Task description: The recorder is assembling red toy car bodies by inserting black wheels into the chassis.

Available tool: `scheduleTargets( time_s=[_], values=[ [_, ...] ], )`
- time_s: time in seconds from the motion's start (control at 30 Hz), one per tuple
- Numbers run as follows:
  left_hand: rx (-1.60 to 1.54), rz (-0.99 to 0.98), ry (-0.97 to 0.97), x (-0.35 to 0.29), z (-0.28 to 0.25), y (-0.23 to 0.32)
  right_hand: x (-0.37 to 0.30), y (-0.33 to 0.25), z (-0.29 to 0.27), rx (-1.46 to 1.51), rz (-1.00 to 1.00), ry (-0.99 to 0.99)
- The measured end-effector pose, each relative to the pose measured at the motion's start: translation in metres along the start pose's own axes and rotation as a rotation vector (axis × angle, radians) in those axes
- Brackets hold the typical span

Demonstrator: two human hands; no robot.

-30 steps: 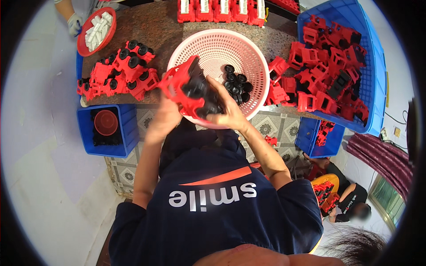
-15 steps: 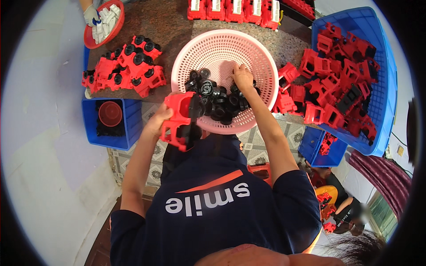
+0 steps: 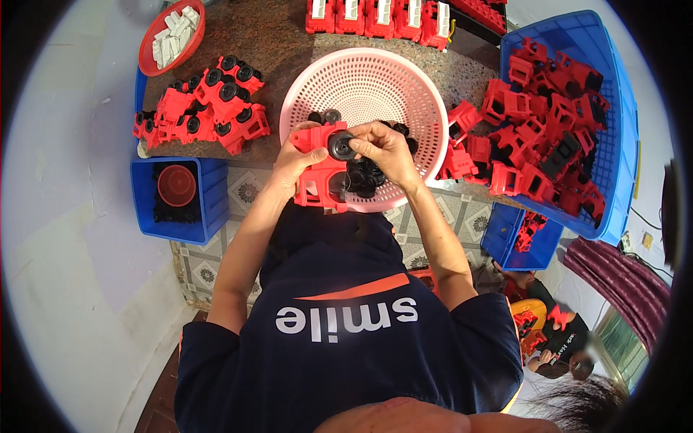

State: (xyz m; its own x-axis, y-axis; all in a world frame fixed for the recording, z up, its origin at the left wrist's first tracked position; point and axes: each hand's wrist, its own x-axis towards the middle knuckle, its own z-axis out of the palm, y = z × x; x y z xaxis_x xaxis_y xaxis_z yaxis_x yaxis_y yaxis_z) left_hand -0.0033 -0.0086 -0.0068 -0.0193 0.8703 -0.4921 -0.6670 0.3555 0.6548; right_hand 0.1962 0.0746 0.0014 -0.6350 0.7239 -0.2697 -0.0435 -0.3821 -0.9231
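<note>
In my left hand [image 3: 294,163] is a red plastic toy truck body [image 3: 315,179], its fingers wrapped round the side. My right hand [image 3: 386,153] pinches a black toy wheel [image 3: 341,146] against the truck body's right side, near the far end. Both hands are over the near part of a pink perforated basket [image 3: 303,85]. More loose black wheels [image 3: 367,180] lie in the basket, partly hidden beneath my hands and the truck body.
Left of the basket lie red truck bodies fitted with wheels [image 3: 216,108]. A red basket of white parts [image 3: 148,58] sits behind them. On the right, a large blue crate [image 3: 621,137] holds red truck bodies. Finished-looking red trucks [image 3: 379,18] line the far side. Another person [image 3: 567,339] sits lower right.
My right hand has come out of the basket's wheels with a wheel and met the truck body. My left hand has moved the body right, over the basket. A gloved hand at far left has gone.
</note>
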Motion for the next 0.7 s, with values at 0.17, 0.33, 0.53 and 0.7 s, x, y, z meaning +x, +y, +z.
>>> scheduleTargets(
  time_s=[0.17,0.33,0.53,0.7],
  values=[
    [0.219,-0.04,-0.007,-0.007,-0.004,-0.002,-0.017,0.011,0.003,-0.633,-0.201,0.132],
    [0.304,-0.109,-0.046,-0.034,-0.001,-0.008,-0.04,0.031,0.019,-0.262,0.08,-0.159],
    [0.424,-0.135,-0.009,-0.034,0.005,-0.008,-0.043,0.033,0.032,0.286,0.153,-0.049],
    [0.413,-0.117,-0.059,-0.042,0.004,-0.009,-0.054,0.043,0.044,0.229,0.103,0.095]
  ],
)
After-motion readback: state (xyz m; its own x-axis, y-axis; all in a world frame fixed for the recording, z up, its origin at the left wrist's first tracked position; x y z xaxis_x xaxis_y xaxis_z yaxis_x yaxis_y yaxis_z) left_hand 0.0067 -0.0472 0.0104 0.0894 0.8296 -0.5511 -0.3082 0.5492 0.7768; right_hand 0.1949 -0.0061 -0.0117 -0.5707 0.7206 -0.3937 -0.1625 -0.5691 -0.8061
